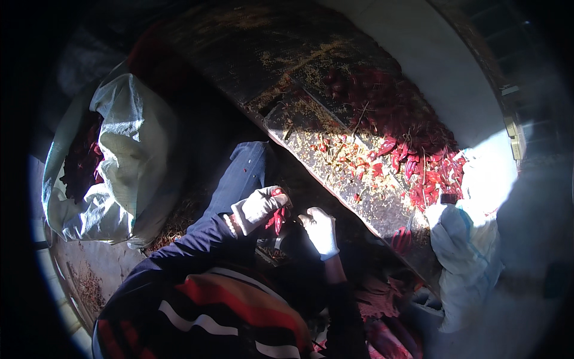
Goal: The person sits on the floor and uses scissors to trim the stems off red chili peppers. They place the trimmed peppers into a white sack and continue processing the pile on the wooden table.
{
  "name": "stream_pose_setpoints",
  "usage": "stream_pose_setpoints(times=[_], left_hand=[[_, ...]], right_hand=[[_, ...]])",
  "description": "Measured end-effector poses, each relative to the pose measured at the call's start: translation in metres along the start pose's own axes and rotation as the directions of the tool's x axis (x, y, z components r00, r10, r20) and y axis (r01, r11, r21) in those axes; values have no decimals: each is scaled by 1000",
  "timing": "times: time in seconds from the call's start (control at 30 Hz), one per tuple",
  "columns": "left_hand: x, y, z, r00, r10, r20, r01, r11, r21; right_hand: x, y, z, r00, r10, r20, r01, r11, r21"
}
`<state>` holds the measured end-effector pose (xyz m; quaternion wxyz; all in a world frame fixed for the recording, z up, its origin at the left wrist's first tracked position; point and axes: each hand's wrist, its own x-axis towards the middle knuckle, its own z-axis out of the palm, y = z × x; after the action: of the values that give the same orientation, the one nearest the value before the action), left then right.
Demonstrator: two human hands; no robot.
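My left hand, in a white work glove, grips several dried red chili peppers over my lap; some hang below the fingers. A little to its right, my right hand wears a white glove with its fingers curled in; whether something small is between them I cannot tell. Both hands are apart, near the edge of a dark tabletop. On that tabletop lie a heap of red chilies, scattered pale seeds and loose stems.
At the left stands an open white woven sack with red chilies inside. Another white sack lies at the table's right end. A red fork-like tool rests near the table edge. Plant debris covers part of the floor at lower left.
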<state>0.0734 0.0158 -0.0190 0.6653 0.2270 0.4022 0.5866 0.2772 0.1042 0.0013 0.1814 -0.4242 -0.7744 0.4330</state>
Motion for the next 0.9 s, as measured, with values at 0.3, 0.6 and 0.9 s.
stream_pose_setpoints(times=[0.3,0.6,0.9], left_hand=[[8,-12,-4,989,21,144,39,915,-401],[-3,4,5,990,-138,5,138,985,-103],[1,-3,11,988,-130,-90,129,992,-7]], right_hand=[[103,43,-122,868,-360,-342,51,750,-659],[147,69,-160,953,-267,-141,8,489,-872],[103,42,-134,885,151,-441,-54,973,225]])
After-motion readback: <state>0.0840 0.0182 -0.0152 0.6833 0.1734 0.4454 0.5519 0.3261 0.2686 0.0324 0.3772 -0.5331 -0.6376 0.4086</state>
